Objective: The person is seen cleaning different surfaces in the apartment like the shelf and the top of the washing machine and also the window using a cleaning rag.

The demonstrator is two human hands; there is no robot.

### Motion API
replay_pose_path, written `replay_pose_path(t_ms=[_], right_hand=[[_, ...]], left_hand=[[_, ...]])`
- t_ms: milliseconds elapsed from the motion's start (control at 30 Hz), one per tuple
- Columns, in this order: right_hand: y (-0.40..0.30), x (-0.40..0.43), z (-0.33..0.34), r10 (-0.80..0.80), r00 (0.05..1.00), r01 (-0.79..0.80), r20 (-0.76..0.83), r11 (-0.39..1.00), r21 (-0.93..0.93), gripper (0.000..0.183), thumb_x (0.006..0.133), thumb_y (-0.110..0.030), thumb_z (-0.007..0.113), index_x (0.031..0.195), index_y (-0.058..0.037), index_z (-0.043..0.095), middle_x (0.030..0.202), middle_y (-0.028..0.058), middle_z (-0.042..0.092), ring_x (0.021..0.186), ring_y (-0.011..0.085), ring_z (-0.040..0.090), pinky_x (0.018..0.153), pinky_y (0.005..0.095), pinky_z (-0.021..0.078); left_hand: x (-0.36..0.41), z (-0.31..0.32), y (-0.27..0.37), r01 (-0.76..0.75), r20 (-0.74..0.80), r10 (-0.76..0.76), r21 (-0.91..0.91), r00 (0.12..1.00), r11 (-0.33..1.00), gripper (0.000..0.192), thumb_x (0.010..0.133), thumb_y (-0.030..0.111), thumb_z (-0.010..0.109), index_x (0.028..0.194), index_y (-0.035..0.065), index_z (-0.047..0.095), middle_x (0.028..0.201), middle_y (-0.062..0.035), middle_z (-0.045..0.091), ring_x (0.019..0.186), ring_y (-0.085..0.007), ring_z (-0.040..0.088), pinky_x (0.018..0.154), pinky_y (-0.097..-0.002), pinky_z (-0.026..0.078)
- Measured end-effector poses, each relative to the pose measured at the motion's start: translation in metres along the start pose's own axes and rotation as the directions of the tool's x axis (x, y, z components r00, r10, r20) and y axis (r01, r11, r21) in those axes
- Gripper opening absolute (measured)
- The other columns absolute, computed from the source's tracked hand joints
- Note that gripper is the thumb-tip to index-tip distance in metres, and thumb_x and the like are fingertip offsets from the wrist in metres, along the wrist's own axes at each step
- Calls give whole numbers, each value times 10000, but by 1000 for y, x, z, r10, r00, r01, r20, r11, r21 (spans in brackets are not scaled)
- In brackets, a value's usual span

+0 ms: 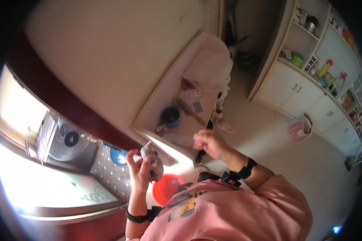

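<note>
My left hand [139,171] grips a small, crumpled grey-brown thing [155,169], perhaps a cloth, pinched between thumb and fingers; its exact kind cannot be told. To the right of it, my right hand [209,143] is raised with its fingers bent, apart from the left hand. Whether anything small sits between those fingers does not show. Below the left hand, a red plastic basin [166,188] stands on the floor.
A low cabinet [181,135] ahead bears a blue pot [171,117], a brush [190,110] and a plastic bag [209,69]. A pink clog [224,126] and a lined waste bin [300,129] are on the floor. An electric fan [69,140] stands left; a white wall cupboard [307,96] is at right.
</note>
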State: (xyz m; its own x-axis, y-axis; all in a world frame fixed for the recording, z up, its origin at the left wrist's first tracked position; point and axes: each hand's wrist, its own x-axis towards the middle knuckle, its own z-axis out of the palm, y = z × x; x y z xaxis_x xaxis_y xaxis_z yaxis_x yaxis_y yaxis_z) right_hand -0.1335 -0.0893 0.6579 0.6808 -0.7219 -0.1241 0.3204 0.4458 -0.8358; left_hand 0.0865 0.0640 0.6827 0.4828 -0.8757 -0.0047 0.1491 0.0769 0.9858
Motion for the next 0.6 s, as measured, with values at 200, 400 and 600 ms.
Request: replay_pose_path(t_ms=[200,400,600], right_hand=[[9,16,37,-192,907,321,374,891,-321,643,900,-148,571,1434,-90,218,1337,135,397,1171,195,460,838,253,461],[-39,112,-41,-205,979,204,17,957,-204,339,880,-70,506,1214,-26,470,868,69,618,744,148,633,585,263,516],[-180,241,-130,-474,851,243,-226,738,-630,213,843,-107,577,999,36,556,887,112,628,709,164,646,508,270,521]], left_hand=[[40,59,-16,-112,126,95,138,988,984,242,975,154,424,1165,5,430,913,-63,541,833,-95,537,673,-232,466],[104,57,-28,-424,323,279,600,904,679,182,871,130,575,1002,17,632,977,-102,574,814,-209,601,626,-340,499],[140,60,-57,-306,196,463,936,865,176,70,769,150,610,739,92,637,644,-101,609,586,-306,608,519,-384,488]])
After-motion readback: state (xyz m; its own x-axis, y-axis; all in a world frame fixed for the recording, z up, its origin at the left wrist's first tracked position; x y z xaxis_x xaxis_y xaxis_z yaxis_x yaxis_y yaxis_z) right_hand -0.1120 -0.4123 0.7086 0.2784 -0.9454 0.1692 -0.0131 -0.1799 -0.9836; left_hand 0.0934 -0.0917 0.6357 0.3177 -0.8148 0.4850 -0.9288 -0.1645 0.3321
